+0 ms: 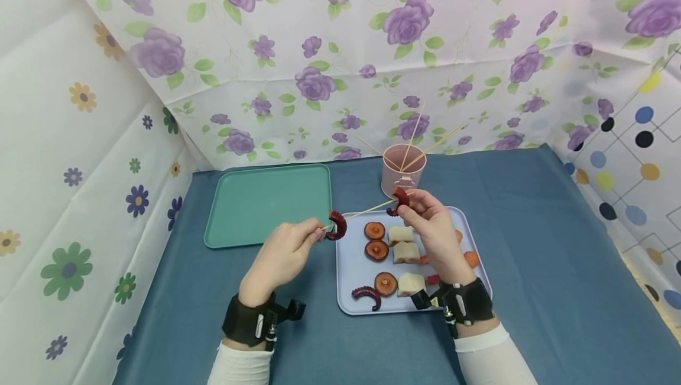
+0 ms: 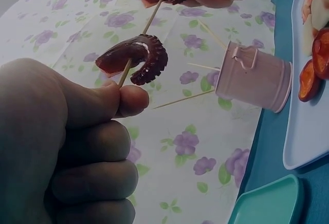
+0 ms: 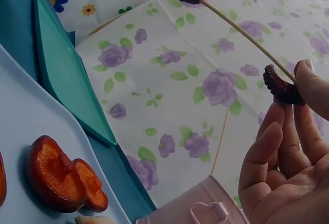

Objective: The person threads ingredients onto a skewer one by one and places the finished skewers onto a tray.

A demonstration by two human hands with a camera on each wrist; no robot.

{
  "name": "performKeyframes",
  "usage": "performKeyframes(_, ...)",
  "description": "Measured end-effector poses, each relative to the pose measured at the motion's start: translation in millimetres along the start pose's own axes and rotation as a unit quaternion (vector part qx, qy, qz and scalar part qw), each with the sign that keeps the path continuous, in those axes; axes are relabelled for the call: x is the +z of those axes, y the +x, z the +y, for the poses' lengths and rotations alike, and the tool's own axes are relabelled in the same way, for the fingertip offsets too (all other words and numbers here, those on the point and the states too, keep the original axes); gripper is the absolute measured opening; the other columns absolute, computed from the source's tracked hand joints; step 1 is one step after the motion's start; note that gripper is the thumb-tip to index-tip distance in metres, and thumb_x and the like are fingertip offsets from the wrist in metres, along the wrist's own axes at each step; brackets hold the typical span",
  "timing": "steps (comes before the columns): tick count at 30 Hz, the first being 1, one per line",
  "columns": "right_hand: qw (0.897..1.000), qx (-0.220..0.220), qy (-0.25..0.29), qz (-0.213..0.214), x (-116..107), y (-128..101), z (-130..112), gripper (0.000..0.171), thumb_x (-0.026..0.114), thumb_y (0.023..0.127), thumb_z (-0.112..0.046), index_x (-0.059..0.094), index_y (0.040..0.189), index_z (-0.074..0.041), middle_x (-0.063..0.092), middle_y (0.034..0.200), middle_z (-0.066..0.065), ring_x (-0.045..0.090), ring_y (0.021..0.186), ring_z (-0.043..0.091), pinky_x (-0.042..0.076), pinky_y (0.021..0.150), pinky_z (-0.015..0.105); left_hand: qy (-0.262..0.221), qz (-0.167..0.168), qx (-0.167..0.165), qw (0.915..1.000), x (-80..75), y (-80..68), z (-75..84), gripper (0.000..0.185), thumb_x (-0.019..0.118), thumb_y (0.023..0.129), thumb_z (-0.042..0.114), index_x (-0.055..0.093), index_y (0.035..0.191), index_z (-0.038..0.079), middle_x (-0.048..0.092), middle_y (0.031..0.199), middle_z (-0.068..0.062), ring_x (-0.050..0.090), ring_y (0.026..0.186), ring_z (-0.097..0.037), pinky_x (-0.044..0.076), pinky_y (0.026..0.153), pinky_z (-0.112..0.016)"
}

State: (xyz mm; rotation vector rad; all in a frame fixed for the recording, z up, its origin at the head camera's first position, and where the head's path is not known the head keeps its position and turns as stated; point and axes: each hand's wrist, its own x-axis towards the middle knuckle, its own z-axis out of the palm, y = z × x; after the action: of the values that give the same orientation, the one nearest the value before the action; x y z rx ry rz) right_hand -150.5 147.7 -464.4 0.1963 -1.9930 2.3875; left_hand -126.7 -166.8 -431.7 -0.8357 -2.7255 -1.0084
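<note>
Floral cloth is backing worktop; left fingers are pinching skewer behind one tentacle, right fingers gripping second tentacle at far end; any crooked push is risking a finger prick.

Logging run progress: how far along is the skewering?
Done: one tentacle piece is on the skewer. In hand: the left hand pinches that skewer; the right hand holds a second piece at its far end. Seemingly left: mushrooms, white pieces and a third tentacle piece on the blue tray; three sticks in the pink bucket.
</note>
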Motion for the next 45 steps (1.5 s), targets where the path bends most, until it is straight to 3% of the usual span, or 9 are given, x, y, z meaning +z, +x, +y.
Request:
performKeyframes(3, 1.000, 0.001, -0.012, -0.019, 4, -1, 2, 0.018, 0.073, 0.104, -0.010, 0.069, 0.119, -0.018, 0.072, 0.102, -0.001, 0.065, 0.094, 0.015, 0.053, 0.084, 0.028, 0.002, -0.002, 0.001, 1.0000, 2.1, 0.3, 0.9, 0.014, 0.061, 0.111, 0.014, 0.068, 0.099, 0.015, 0.047, 0.070, 0.009, 0.040, 0.058, -0.008, 0.037, 0.057, -0.029)
performKeyframes(9, 0.997, 0.022, -0.052, -0.058, 13, -5, 7, 0.026, 0.075, 0.102, -0.008, 0.066, 0.126, -0.010, 0.071, 0.100, 0.003, 0.065, 0.091, 0.016, 0.054, 0.076, 0.027, 0.003, -0.012, 0.010, 0.9999, 6.1, 0.8, 3.6, 0.018, 0.059, 0.112, 0.015, 0.063, 0.094, 0.016, 0.043, 0.069, 0.009, 0.038, 0.058, -0.007, 0.034, 0.056, -0.028)
performKeyframes(14, 0.993, 0.038, -0.081, -0.082, 22, -7, 8, 0.039, 0.076, 0.100, -0.008, 0.061, 0.136, -0.001, 0.073, 0.106, 0.007, 0.068, 0.095, 0.016, 0.055, 0.082, 0.027, 0.006, -0.021, 0.014, 0.9997, 8.2, 1.8, 5.0, 0.021, 0.058, 0.112, 0.015, 0.060, 0.091, 0.016, 0.041, 0.069, 0.009, 0.036, 0.057, -0.006, 0.032, 0.057, -0.027)
performKeyframes(23, 0.989, 0.034, -0.089, -0.109, 27, -7, 8, 0.038, 0.078, 0.099, -0.007, 0.062, 0.133, -0.001, 0.072, 0.116, 0.027, 0.070, 0.096, 0.020, 0.056, 0.084, 0.028, 0.017, -0.024, 0.022, 0.9993, 7.4, 3.7, 4.1, 0.023, 0.058, 0.112, 0.016, 0.059, 0.090, 0.017, 0.040, 0.069, 0.009, 0.035, 0.057, -0.006, 0.031, 0.057, -0.027)
performKeyframes(31, 0.988, 0.019, -0.106, -0.111, 27, -7, 10, 0.037, 0.079, 0.098, -0.005, 0.065, 0.132, -0.001, 0.075, 0.115, 0.017, 0.071, 0.097, 0.018, 0.058, 0.083, 0.028, 0.020, -0.021, 0.024, 0.9993, 5.8, 3.2, 3.9, 0.023, 0.058, 0.112, 0.015, 0.058, 0.090, 0.018, 0.039, 0.069, 0.009, 0.034, 0.056, -0.006, 0.030, 0.056, -0.027)
performKeyframes(45, 0.984, 0.014, -0.134, -0.119, 27, -7, 9, 0.037, 0.080, 0.097, -0.005, 0.069, 0.131, 0.000, 0.076, 0.113, 0.017, 0.071, 0.096, 0.020, 0.057, 0.082, 0.028, 0.023, -0.034, 0.016, 0.9990, 4.6, 1.5, 2.3, 0.026, 0.058, 0.112, 0.014, 0.054, 0.087, 0.019, 0.037, 0.067, 0.009, 0.032, 0.056, -0.005, 0.027, 0.056, -0.026)
